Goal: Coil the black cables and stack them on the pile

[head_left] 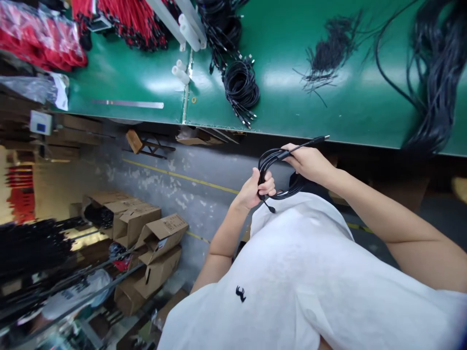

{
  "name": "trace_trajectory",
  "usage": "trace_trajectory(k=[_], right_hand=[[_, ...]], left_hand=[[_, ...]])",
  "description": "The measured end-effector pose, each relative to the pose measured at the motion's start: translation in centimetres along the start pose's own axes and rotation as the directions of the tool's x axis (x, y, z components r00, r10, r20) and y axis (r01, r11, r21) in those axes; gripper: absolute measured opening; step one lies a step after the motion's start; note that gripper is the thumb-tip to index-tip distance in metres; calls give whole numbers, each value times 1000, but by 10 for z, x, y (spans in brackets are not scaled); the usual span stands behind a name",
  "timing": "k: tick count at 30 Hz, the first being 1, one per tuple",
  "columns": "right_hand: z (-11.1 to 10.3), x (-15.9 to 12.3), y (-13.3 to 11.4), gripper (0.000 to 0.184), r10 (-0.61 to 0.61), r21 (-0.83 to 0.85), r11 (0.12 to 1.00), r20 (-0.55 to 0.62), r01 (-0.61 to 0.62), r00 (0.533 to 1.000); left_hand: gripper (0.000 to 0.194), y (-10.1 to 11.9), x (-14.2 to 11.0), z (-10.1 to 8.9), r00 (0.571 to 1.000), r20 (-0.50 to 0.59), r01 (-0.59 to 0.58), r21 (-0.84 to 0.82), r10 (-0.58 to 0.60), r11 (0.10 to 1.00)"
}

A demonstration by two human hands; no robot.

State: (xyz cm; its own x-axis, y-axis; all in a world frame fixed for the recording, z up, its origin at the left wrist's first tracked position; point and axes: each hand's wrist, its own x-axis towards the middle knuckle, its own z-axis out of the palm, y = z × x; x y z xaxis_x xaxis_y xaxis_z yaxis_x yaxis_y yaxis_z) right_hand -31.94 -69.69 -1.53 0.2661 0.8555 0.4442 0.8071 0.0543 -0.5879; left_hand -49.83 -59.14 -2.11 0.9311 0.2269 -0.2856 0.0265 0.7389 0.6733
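Observation:
A black cable (268, 158) is wound in a loose coil in front of my shirt, just off the table's front edge. My left hand (256, 188) is closed round the coil's left side, and one plug end hangs below the fingers. On the coil's upper right, my right hand (309, 161) grips the cable; its other plug, with a metal tip, sticks out to the right past the fingers. Coiled black cables (241, 87) with bared plugs lie on the green table (277, 114) beyond my hands.
Thin black ties (330, 51) lie scattered on the table, with a thick bundle of black cables (434, 73) at right. A steel ruler (127, 104), white rollers (181, 74) and red cables (127, 22) are at left. Cardboard boxes (160, 243) stand on the floor.

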Motion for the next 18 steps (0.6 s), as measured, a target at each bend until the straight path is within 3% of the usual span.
trace_trajectory(k=[2, 4, 8, 12, 14, 16, 18], right_hand=[[-8, 13, 5, 40, -69, -87, 994, -46, 65, 997], [-16, 27, 10, 48, -142, -133, 981, -20, 138, 990], [-32, 53, 21, 40, -233, -123, 959, 164, 254, 959], [-51, 68, 26, 28, -174, -153, 964, 246, 216, 953], [-58, 71, 27, 23, -161, -53, 982, 256, 180, 953], [-61, 71, 29, 22, -136, 172, 980, 231, 97, 963], [-55, 69, 30, 24, -19, 448, 892, 160, -56, 987]], left_hand=[[59, 10, 6, 11, 1000, 12, -8, -4, 8, 1000], [57, 19, 11, 22, 1000, 14, 21, 17, -21, 1000], [49, 33, 23, 38, 998, -62, 31, 12, -30, 999], [35, 42, 30, 47, 999, -47, 28, 79, -25, 997], [29, 46, 32, 50, 999, -12, 50, 162, -49, 985], [30, 50, 34, 53, 998, 8, 53, 228, -56, 972], [32, 54, 38, 58, 1000, -17, 3, 228, 1, 974]])
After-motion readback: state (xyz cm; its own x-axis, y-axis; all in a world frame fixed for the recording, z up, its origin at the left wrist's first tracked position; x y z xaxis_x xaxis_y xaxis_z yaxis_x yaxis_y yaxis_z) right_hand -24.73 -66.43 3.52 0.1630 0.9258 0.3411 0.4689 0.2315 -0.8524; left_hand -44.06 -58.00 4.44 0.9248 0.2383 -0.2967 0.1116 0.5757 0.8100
